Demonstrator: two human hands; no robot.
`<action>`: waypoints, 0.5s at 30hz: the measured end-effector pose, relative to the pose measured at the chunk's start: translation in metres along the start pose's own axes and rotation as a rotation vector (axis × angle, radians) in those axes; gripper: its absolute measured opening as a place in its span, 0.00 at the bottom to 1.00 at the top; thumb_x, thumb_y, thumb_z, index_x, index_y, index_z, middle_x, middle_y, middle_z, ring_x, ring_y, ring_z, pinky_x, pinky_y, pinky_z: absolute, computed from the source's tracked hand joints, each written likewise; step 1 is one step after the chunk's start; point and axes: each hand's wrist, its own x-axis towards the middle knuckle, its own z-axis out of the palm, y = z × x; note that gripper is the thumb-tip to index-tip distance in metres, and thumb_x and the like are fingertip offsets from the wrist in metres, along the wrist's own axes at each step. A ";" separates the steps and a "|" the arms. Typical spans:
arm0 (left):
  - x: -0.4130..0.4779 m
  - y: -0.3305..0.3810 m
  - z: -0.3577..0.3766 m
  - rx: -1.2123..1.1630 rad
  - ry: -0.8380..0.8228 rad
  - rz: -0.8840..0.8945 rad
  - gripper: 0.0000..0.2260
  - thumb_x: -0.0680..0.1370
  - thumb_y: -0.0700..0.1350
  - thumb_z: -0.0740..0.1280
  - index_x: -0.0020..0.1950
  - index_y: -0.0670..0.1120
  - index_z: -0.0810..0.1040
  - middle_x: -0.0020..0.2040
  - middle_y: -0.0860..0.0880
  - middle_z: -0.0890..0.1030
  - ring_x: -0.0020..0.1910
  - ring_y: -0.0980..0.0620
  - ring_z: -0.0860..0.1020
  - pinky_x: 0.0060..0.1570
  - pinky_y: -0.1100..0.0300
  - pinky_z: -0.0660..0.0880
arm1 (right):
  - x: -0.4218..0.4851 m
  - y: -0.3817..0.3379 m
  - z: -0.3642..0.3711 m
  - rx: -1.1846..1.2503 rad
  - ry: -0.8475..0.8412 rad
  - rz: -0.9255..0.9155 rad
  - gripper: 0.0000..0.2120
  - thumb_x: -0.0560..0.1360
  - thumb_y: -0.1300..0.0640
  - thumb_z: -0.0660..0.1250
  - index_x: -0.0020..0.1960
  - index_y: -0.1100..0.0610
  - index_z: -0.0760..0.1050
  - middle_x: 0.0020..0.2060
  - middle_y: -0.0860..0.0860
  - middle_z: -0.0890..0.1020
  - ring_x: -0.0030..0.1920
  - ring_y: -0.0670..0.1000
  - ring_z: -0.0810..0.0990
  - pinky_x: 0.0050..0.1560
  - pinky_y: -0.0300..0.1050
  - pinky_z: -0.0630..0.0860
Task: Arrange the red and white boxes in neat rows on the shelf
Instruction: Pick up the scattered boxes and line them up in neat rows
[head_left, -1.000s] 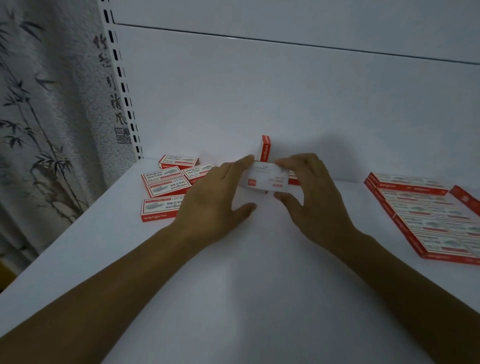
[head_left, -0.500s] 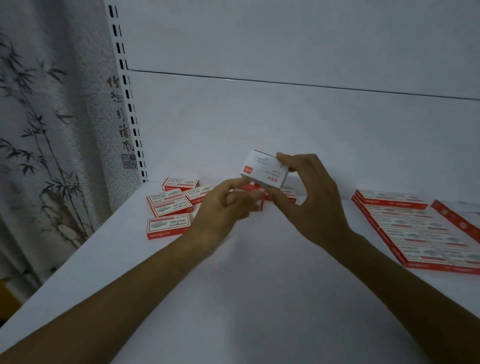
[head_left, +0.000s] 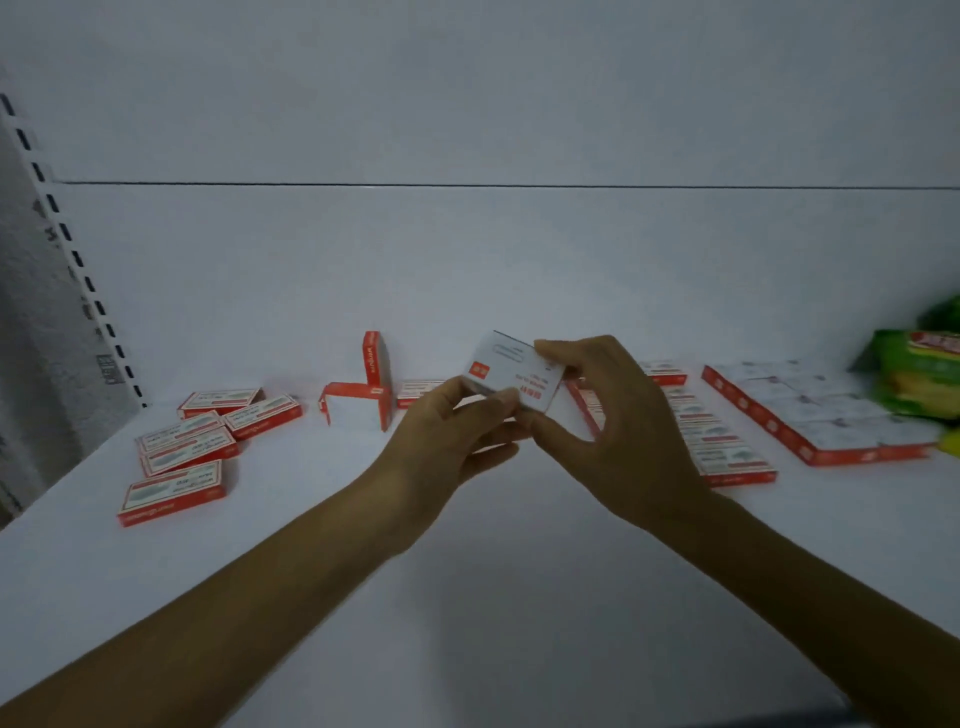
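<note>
My left hand (head_left: 447, 441) has come up to pinch the box (head_left: 511, 376) beside my right hand (head_left: 615, 431), which still grips it, above the middle of the shelf (head_left: 467, 597); green packets (head_left: 919, 374) now show at its right edge.

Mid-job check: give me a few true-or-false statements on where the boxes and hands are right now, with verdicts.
The left hand and right hand both grip the held box. True.
An upright box stands near the back of the shelf. True.
The loose boxes at the left lie in a neat row. False: they lie scattered at differing angles.
The green packet sits at the shelf's left end. False: it is at the far right.
</note>
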 end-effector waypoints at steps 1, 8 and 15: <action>0.003 -0.005 0.012 -0.012 -0.005 -0.010 0.08 0.76 0.44 0.65 0.55 0.48 0.76 0.44 0.50 0.84 0.46 0.51 0.83 0.50 0.57 0.79 | -0.006 0.008 -0.009 -0.004 -0.007 0.031 0.23 0.69 0.47 0.68 0.60 0.55 0.71 0.52 0.53 0.79 0.47 0.48 0.78 0.42 0.39 0.78; 0.027 -0.032 0.106 -0.071 -0.057 -0.040 0.07 0.78 0.44 0.63 0.55 0.47 0.76 0.45 0.48 0.84 0.46 0.49 0.82 0.48 0.57 0.80 | -0.038 0.067 -0.075 0.021 -0.036 0.201 0.29 0.67 0.42 0.66 0.63 0.55 0.70 0.55 0.48 0.76 0.50 0.44 0.75 0.49 0.32 0.75; 0.053 -0.052 0.184 0.035 -0.125 -0.075 0.07 0.80 0.44 0.60 0.55 0.47 0.76 0.51 0.42 0.82 0.47 0.45 0.83 0.49 0.52 0.80 | -0.059 0.127 -0.155 0.028 -0.084 0.176 0.28 0.67 0.45 0.71 0.63 0.54 0.69 0.56 0.46 0.74 0.54 0.46 0.75 0.50 0.33 0.75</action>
